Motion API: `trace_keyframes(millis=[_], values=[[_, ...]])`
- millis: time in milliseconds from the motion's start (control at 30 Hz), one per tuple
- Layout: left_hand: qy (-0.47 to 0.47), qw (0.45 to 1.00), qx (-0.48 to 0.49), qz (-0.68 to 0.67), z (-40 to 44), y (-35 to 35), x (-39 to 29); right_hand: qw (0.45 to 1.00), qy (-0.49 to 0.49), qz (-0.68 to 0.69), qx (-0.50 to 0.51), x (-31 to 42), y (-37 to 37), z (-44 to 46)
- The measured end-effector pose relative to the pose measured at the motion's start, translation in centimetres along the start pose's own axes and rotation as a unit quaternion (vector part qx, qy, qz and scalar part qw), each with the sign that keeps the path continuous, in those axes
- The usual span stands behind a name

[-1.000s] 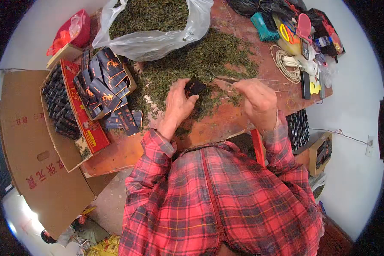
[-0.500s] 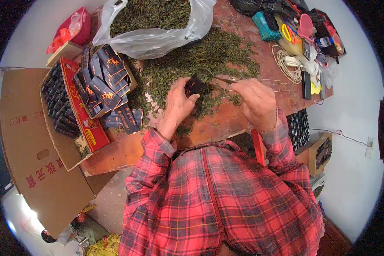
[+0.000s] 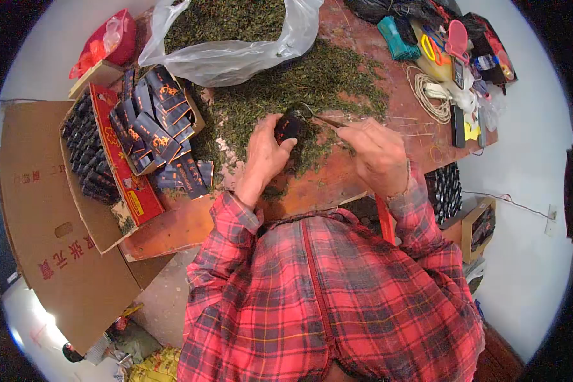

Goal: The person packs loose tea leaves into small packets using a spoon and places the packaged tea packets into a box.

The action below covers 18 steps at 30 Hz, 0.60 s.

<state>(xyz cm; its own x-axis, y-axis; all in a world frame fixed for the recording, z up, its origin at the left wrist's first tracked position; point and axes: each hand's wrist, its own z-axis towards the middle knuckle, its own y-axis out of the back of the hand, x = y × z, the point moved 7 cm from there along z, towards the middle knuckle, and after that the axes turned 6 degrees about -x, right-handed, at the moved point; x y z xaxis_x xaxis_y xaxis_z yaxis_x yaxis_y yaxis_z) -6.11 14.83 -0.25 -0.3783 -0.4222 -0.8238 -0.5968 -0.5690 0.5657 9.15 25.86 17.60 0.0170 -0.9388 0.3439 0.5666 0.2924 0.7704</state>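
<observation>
My left hand [image 3: 265,153] is closed around a small black packet [image 3: 287,128] with orange print, its mouth facing away from me. In my right hand [image 3: 377,153] a metal spoon [image 3: 326,120] is gripped by the handle, and its bowl is at the packet's mouth. What lies in the bowl is hard to make out. Loose dried green leaves [image 3: 312,83] that look like tea are spread over the table around both hands. Behind them stands a clear plastic bag [image 3: 219,60] full of the same leaves.
To the left, a box holds a pile of flat black packets [image 3: 156,137], beside a large carton [image 3: 38,191] with rows of dark packets [image 3: 92,159]. Coiled cable [image 3: 420,95], scissors [image 3: 430,49] and a pink-handled item [image 3: 456,39] lie on the right of the wooden table [image 3: 197,223].
The spoon has moved left, with its bowl now at the packet's mouth. My right hand has shifted slightly left with it. My left hand still holds the packet in the same place.
</observation>
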Motion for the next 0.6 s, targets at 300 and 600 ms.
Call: trace_keyframes(millis=[300, 600], values=[[0.001, 1.0, 0.001, -0.012, -0.4, -0.2, 0.0, 1.0, -0.031, -0.006, -0.002, -0.4, 0.8, -0.1], [-0.073, 0.992, -0.091, -0.044, -1.6, 1.4, 0.2, 0.996, -0.057, 0.024, -0.062, -0.6, 1.3, -1.0]])
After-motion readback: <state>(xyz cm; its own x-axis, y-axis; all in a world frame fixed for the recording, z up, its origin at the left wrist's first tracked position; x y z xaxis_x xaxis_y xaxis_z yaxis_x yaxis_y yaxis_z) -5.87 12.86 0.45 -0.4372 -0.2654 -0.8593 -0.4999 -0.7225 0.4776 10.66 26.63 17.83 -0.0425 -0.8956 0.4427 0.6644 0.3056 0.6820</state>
